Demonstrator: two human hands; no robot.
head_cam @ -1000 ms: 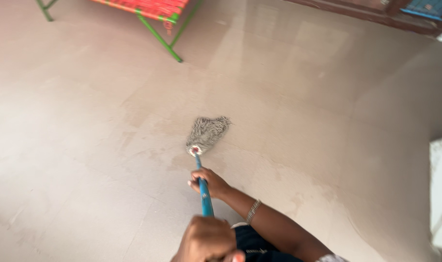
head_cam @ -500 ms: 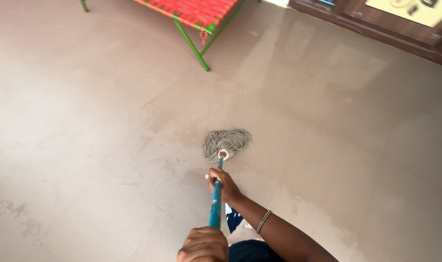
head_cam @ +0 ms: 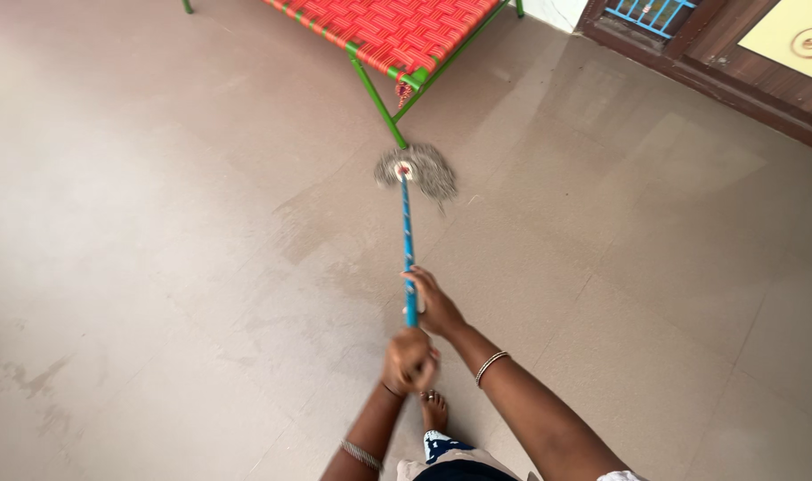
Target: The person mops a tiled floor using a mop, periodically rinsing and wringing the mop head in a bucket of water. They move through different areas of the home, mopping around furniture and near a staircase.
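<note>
Both fists are wrapped tight on the blue mop handle [head_cam: 407,240], right hand [head_cam: 435,303] ahead of left hand [head_cam: 410,360], shaft running straight toward 12 o'clock to the mop head [head_cam: 417,169] by the green cot leg [head_cam: 378,100].

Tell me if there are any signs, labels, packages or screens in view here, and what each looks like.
Cream-yellow panel with a reddish curled ornament: top right corner, set in the dark brown wooden door frame; cut off by the picture edge, so whether it is a sign is unclear.
No packages, labels or screens show.
</note>
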